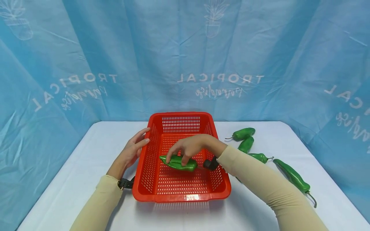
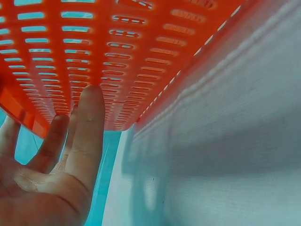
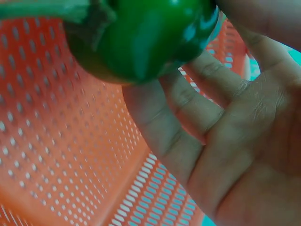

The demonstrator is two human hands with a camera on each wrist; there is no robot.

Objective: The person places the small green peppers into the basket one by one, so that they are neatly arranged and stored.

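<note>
A blue curtain [image 1: 179, 57] is hanging behind a white table [image 1: 83, 173], where the right hand [image 1: 192, 146] is pinching a green pepper [image 1: 177, 163] inside the red basket [image 1: 162, 197], the left hand [image 1: 133, 150], fingers nearly straight, is touching the basket's side, and other peppers [image 1: 293, 175] are lying to the right.

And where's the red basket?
In the head view, the red basket stands on the table, left of the loose green peppers, with the left hand touching its left side.
</note>
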